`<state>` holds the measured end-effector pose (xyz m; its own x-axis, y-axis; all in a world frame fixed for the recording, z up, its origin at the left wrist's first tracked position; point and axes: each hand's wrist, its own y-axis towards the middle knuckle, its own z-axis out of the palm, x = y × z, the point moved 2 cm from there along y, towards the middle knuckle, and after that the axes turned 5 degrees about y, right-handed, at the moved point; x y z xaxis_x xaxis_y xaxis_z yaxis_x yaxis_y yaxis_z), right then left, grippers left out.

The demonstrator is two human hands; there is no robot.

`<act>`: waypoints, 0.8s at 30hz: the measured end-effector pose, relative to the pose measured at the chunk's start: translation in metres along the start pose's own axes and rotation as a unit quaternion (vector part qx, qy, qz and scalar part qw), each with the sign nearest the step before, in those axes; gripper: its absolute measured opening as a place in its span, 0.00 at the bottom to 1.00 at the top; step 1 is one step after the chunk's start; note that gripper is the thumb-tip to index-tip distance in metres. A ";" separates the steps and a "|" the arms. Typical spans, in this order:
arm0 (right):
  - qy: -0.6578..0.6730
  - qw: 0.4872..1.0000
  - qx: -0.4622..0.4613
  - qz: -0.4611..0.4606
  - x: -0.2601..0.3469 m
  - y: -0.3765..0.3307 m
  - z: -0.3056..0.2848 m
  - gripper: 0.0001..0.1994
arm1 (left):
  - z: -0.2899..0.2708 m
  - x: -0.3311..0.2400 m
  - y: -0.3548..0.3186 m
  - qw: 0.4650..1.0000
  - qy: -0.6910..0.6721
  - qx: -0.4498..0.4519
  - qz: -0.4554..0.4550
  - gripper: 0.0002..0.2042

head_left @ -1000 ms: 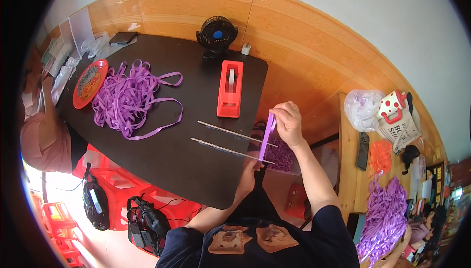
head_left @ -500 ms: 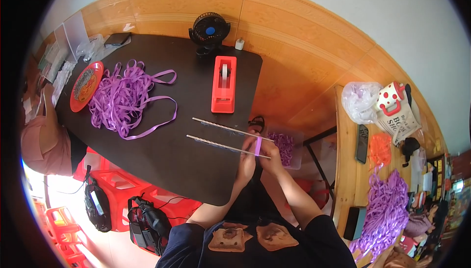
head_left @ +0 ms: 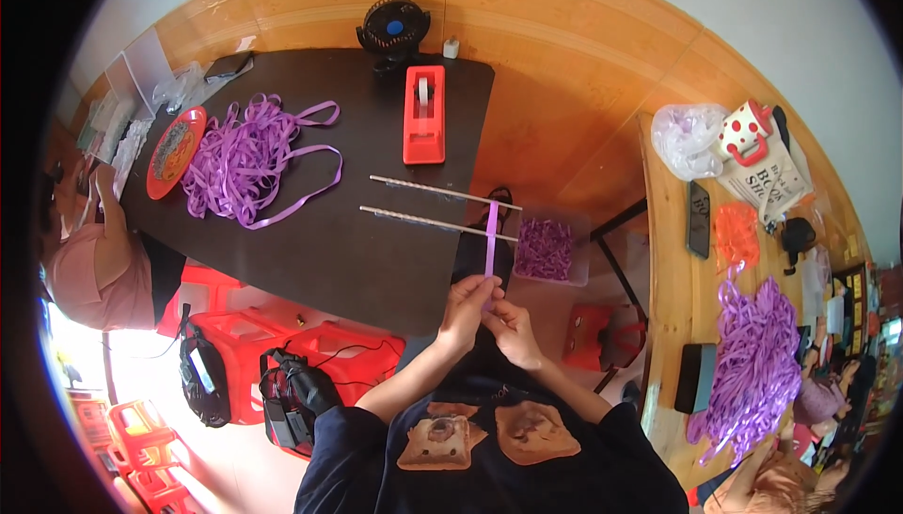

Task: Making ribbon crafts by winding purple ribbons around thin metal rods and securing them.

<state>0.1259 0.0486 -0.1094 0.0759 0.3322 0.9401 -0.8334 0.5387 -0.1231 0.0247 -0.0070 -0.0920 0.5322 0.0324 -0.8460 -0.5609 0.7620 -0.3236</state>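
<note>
Two thin metal rods [head_left: 414, 218] lie side by side on the dark table and stick out past its right edge. A strip of purple ribbon [head_left: 491, 249] crosses both rods near their free ends and runs down toward me. Below the rods, my left hand [head_left: 463, 315] pinches the lower part of the ribbon. My right hand [head_left: 514, 333] is closed beside it, its fingertips at the ribbon's lower end. Both hands are apart from the rods. The fingers partly hide the ribbon's end.
A purple ribbon heap [head_left: 240, 161], red plate [head_left: 192, 149], red tape dispenser [head_left: 424, 149] and black fan [head_left: 393, 27] occupy the table [head_left: 376, 279]. A clear bin [head_left: 578, 274] holds purple pieces. More ribbon [head_left: 752, 363] and a phone [head_left: 697, 220] lie on the wooden bench. Someone sits left.
Both hands have moved from the rods' free ends down toward my body. The purple ribbon, a short band across the rods before, now stretches down to my fingers. The view has shifted slightly.
</note>
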 end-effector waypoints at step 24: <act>0.154 0.986 -0.032 0.049 -0.010 -0.020 0.001 0.11 | -0.012 0.005 -0.012 0.994 -0.076 0.032 -0.077 0.11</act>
<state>0.1410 0.0338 -0.1159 0.1681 0.5993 0.7827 -0.8091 0.5374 -0.2377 0.0261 -0.0236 -0.0976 0.7006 0.0064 -0.7135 -0.4267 0.8052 -0.4118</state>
